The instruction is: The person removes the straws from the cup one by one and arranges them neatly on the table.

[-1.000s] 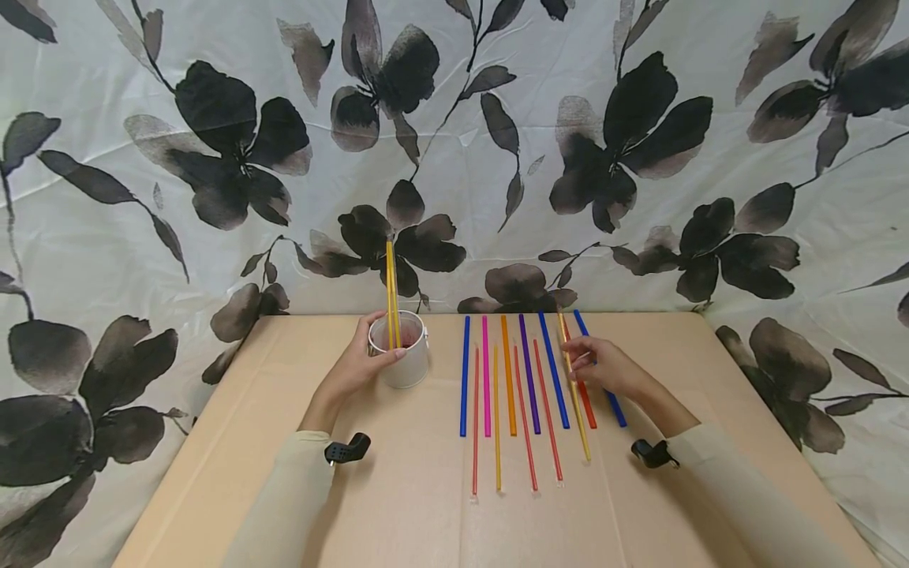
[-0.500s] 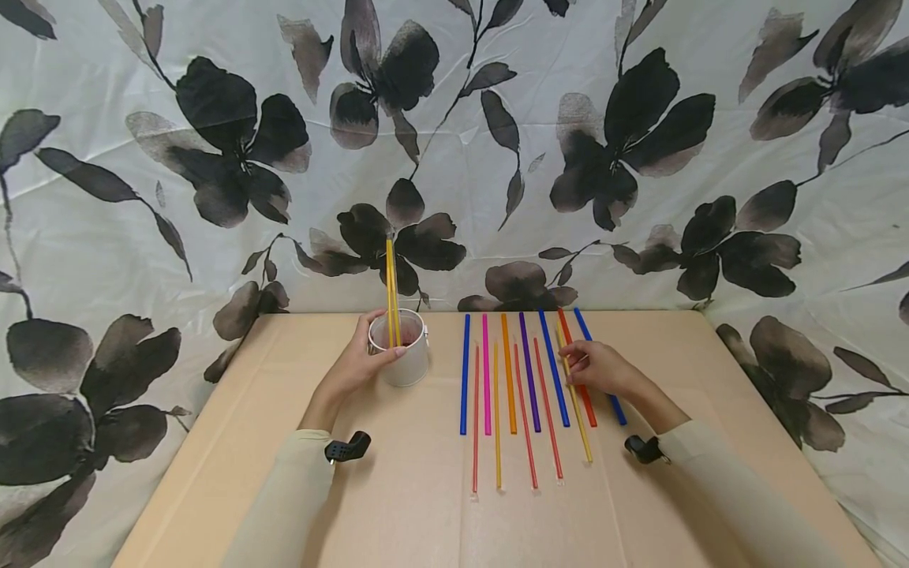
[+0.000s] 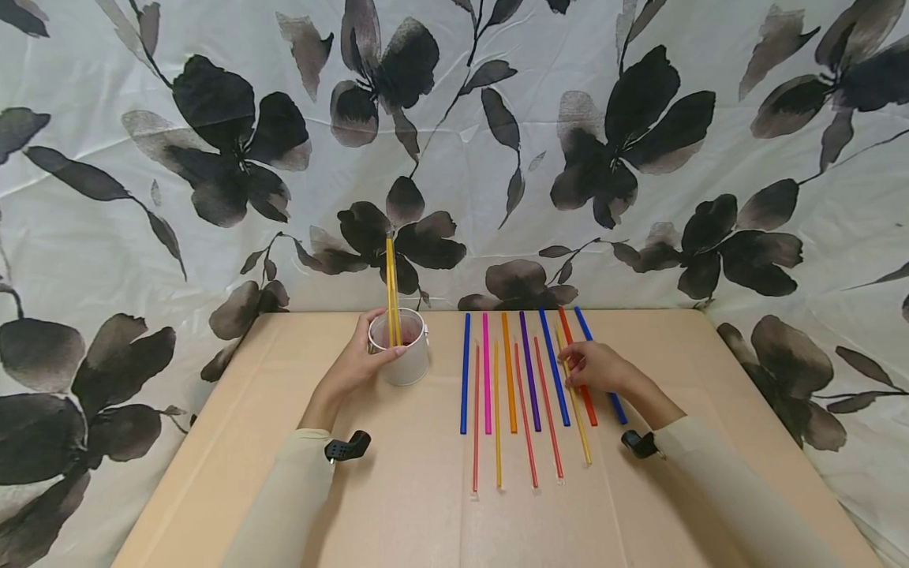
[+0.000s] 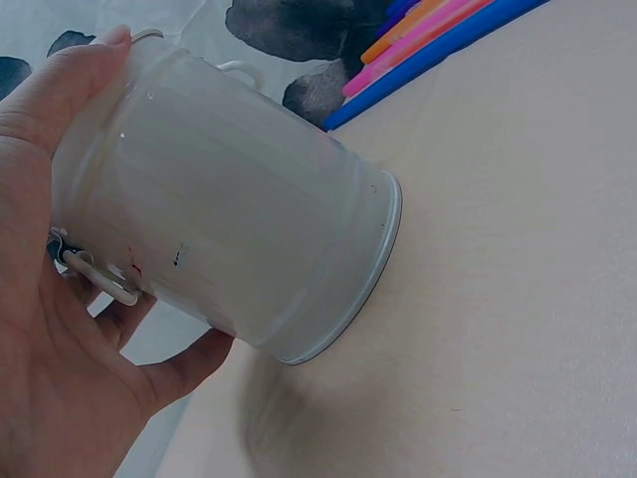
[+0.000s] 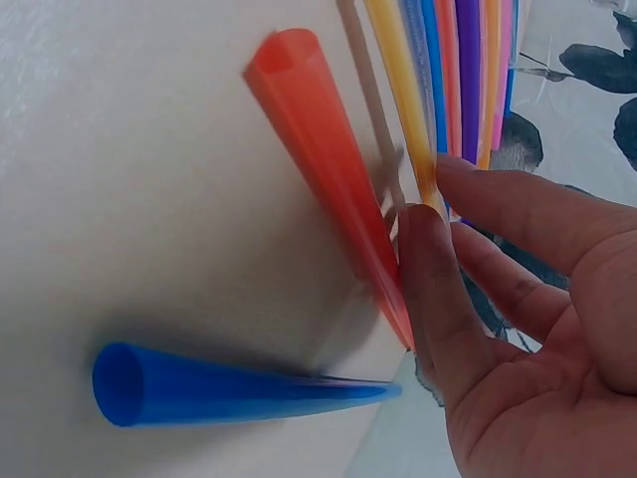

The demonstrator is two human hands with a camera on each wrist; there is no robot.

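My left hand (image 3: 358,363) grips a small white pail (image 3: 409,364) from its left side, thumb over the near rim. Slim yellow straws (image 3: 393,292) stand upright in it. In the left wrist view the pail (image 4: 229,199) is seen from the side, its base by the tabletop. My right hand (image 3: 604,367) pinches another slim yellow straw (image 3: 581,430) between thumb and fingertips, over the right part of a row of straws. The right wrist view has this yellow straw (image 5: 398,75) just above the table, beside a wide red straw (image 5: 323,164) and a wide blue straw (image 5: 219,388).
Wide straws, such as a pink straw (image 3: 486,375) and a purple straw (image 3: 529,371), alternate with slim ones, such as a red straw (image 3: 475,426), across the table (image 3: 398,489). Behind the table's far edge hangs a white floral cloth (image 3: 497,197).
The right hand has shifted slightly, and the yellow straw's far end has come down and nearer, now lower beside the wide red straw. The left hand and pail stay put.
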